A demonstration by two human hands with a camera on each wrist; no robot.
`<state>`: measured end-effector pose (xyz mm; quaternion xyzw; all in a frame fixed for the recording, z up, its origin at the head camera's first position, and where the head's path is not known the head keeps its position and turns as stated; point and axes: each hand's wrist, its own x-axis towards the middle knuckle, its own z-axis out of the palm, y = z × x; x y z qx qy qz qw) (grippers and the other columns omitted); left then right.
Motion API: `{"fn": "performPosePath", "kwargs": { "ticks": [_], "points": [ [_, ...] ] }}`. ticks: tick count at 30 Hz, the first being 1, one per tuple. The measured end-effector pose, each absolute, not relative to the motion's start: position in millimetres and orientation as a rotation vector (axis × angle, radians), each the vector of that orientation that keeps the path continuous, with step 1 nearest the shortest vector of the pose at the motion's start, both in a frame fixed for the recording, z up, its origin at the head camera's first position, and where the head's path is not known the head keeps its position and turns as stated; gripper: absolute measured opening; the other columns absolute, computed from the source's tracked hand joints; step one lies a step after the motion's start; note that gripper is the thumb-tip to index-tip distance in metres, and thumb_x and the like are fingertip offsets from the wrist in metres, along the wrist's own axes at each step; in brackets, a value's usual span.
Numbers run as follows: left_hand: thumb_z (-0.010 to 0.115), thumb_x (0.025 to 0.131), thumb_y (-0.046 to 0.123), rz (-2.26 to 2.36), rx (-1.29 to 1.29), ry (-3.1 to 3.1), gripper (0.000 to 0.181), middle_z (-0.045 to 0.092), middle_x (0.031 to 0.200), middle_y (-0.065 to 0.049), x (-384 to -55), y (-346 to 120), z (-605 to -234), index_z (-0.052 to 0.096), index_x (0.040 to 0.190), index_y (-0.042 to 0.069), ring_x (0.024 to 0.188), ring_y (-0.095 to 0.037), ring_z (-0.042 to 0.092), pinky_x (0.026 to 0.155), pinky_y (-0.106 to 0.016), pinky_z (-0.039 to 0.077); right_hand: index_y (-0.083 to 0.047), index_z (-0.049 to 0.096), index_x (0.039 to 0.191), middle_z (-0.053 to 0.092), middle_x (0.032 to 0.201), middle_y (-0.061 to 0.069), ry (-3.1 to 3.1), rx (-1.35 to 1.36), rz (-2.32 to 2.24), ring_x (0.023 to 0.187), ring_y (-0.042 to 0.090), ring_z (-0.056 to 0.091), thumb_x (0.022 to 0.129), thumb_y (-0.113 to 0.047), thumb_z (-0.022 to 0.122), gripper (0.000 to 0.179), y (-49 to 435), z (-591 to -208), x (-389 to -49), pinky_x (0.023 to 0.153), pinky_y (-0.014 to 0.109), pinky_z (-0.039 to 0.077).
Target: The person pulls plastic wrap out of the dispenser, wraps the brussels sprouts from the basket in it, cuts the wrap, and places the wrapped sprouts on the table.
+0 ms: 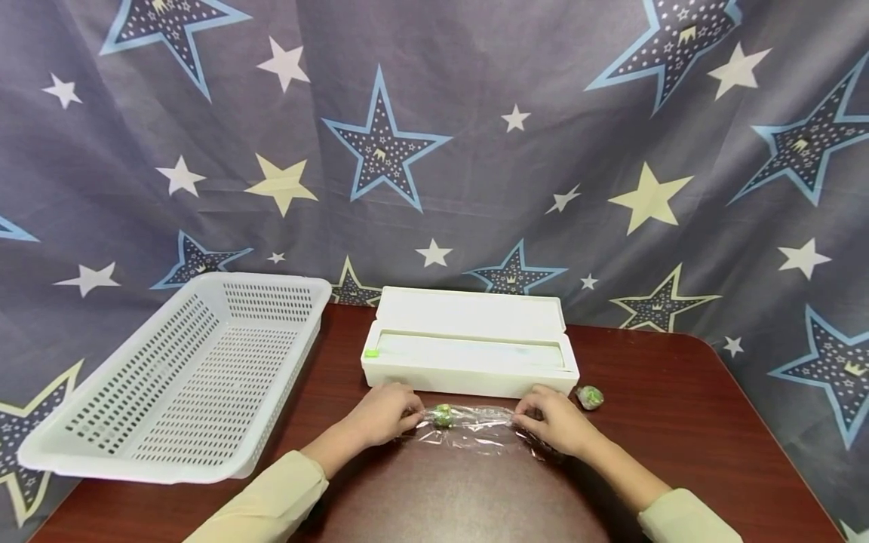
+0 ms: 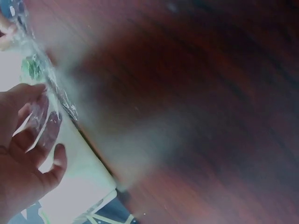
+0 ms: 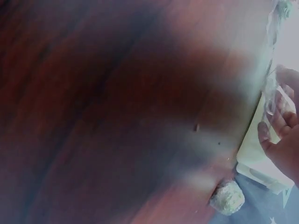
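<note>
In the head view a sheet of clear plastic wrap [image 1: 478,437] stretches between the two hands, low over the table in front of the white box. My left hand [image 1: 385,415] pinches its left end between thumb and fingers. At the right end, my right hand [image 1: 560,424] pinches the gathered film. A small round green piece [image 1: 443,415], perhaps a vegetable, sits in the film close to the left fingertips; the left wrist view shows it as a green blur [image 2: 32,68] behind the film. Beyond the right hand lies a similar green ball in film [image 1: 590,397].
A long white plastic-wrap box [image 1: 468,380] stands right behind the hands, its lid [image 1: 468,311] raised and a bright green tab [image 1: 371,353] at its left end. On the left is a large white perforated basket [image 1: 308,362]. A star-patterned curtain [image 1: 475,166] hangs behind the brown table [image 1: 679,422].
</note>
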<state>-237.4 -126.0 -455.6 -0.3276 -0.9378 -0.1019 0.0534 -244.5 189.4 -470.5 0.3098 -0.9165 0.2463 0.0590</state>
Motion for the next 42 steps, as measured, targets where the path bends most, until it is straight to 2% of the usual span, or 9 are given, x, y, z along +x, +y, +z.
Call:
{"fn": "performPosePath", "kwargs": {
  "ticks": [6, 11, 14, 17, 22, 30, 36, 42],
  "points": [
    [0.062, 0.084, 0.023, -0.200, -0.915, -2.716, 0.008, 0.060, 0.079, 0.009, -239.7, -125.7, -457.2, 0.066, 0.076, 0.024, 0.081, -0.013, 0.057, 0.075, -0.035, 0.040, -0.022, 0.064, 0.078, 0.059, 0.076, -0.015, -2.641, 0.922, 0.795, 0.070, -0.002, 0.049, 0.081, -0.019, 0.071, 0.009, 190.1, -471.7, -247.1, 0.063, 0.020, 0.043],
    [0.064, 0.084, 0.027, -0.053, -0.873, -2.584, 0.005, 0.059, 0.083, 0.008, -236.9, -126.3, -457.8, 0.068, 0.085, 0.024, 0.087, -0.015, 0.057, 0.079, -0.034, 0.038, -0.022, 0.064, 0.078, 0.057, 0.075, -0.015, -2.486, 0.924, 0.723, 0.068, -0.001, 0.049, 0.078, -0.018, 0.074, 0.011, 190.6, -471.6, -245.2, 0.062, 0.020, 0.042],
    [0.065, 0.084, 0.028, 0.070, -0.927, -2.440, 0.008, 0.060, 0.084, 0.007, -233.5, -128.1, -460.2, 0.068, 0.089, 0.023, 0.085, -0.016, 0.057, 0.076, -0.033, 0.038, -0.022, 0.064, 0.079, 0.057, 0.077, -0.013, -2.378, 0.955, 0.585, 0.072, 0.004, 0.052, 0.076, -0.019, 0.075, 0.012, 193.2, -472.8, -242.9, 0.066, 0.025, 0.044],
    [0.061, 0.082, 0.027, 0.205, -1.028, -2.296, 0.010, 0.059, 0.083, 0.007, -227.8, -130.9, -463.9, 0.067, 0.088, 0.022, 0.081, -0.015, 0.054, 0.074, -0.031, 0.037, -0.020, 0.065, 0.081, 0.056, 0.078, -0.010, -2.273, 1.031, 0.461, 0.075, 0.010, 0.054, 0.075, -0.020, 0.075, 0.011, 197.3, -475.1, -240.1, 0.069, 0.030, 0.044],
    [0.050, 0.083, 0.026, 0.364, -1.179, -2.156, 0.019, 0.057, 0.082, 0.007, -219.1, -131.9, -467.7, 0.068, 0.088, 0.021, 0.075, -0.016, 0.050, 0.070, -0.030, 0.037, -0.020, 0.066, 0.081, 0.056, 0.079, -0.012, -2.205, 1.179, 0.396, 0.075, 0.007, 0.052, 0.072, -0.020, 0.076, 0.013, 203.8, -481.4, -234.2, 0.070, 0.026, 0.041],
    [0.057, 0.083, 0.025, 0.375, -1.162, -2.273, 0.012, 0.057, 0.084, 0.009, -220.3, -128.6, -468.1, 0.067, 0.089, 0.023, 0.079, -0.014, 0.051, 0.074, -0.029, 0.039, -0.023, 0.066, 0.080, 0.056, 0.078, -0.016, -2.280, 1.147, 0.418, 0.075, 0.005, 0.053, 0.070, -0.020, 0.078, 0.017, 204.4, -485.5, -230.6, 0.071, 0.024, 0.041],
    [0.058, 0.082, 0.026, 0.355, -1.259, -2.244, 0.009, 0.056, 0.080, 0.009, -212.2, -130.0, -468.7, 0.066, 0.083, 0.023, 0.073, -0.012, 0.049, 0.067, -0.028, 0.036, -0.026, 0.065, 0.078, 0.054, 0.075, -0.018, -2.323, 1.225, 0.427, 0.070, 0.000, 0.049, 0.071, -0.023, 0.079, 0.017, 206.0, -484.9, -222.7, 0.066, 0.019, 0.038],
    [0.061, 0.084, 0.028, 0.314, -1.282, -2.313, 0.008, 0.052, 0.075, 0.009, -209.4, -129.3, -466.8, 0.063, 0.078, 0.023, 0.071, -0.011, 0.048, 0.066, -0.028, 0.035, -0.028, 0.064, 0.079, 0.056, 0.075, -0.020, -2.430, 1.241, 0.460, 0.069, -0.003, 0.050, 0.076, -0.025, 0.076, 0.013, 206.1, -482.6, -218.1, 0.063, 0.015, 0.039]
  ]
}}
